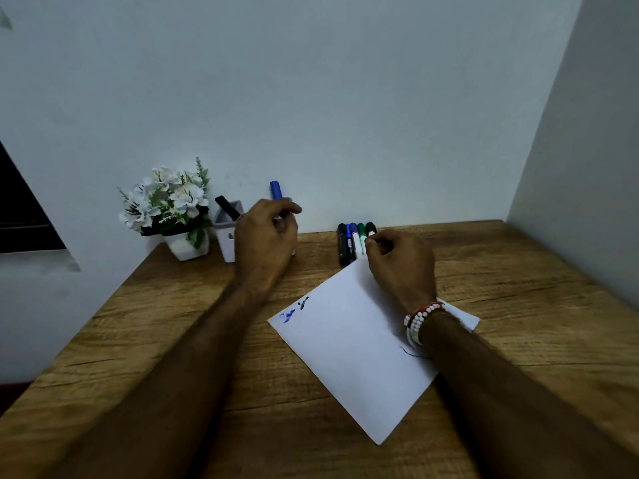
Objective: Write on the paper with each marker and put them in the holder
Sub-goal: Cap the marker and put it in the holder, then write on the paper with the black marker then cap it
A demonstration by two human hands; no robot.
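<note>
A white sheet of paper point(345, 347) lies tilted on the wooden desk point(173, 340), with a blue scribble point(288, 316) and a black scribble point(303, 302) near its left corner. My left hand point(266, 240) holds a blue marker point(275, 190) upright, just right of the grey-white holder point(224, 243). A black marker point(227, 207) leans inside that holder. Several markers point(347, 243) lie side by side at the back of the desk. My right hand point(403, 267) rests over the paper's far corner, its fingertips pinched on the white barrel of a green-capped marker point(361, 233) in that row.
A white pot of artificial white flowers point(169, 205) stands left of the holder against the back wall. A side wall point(587, 167) closes off the desk's right side. The desk's left edge runs diagonally toward me. A beaded bracelet point(420, 319) circles my right wrist.
</note>
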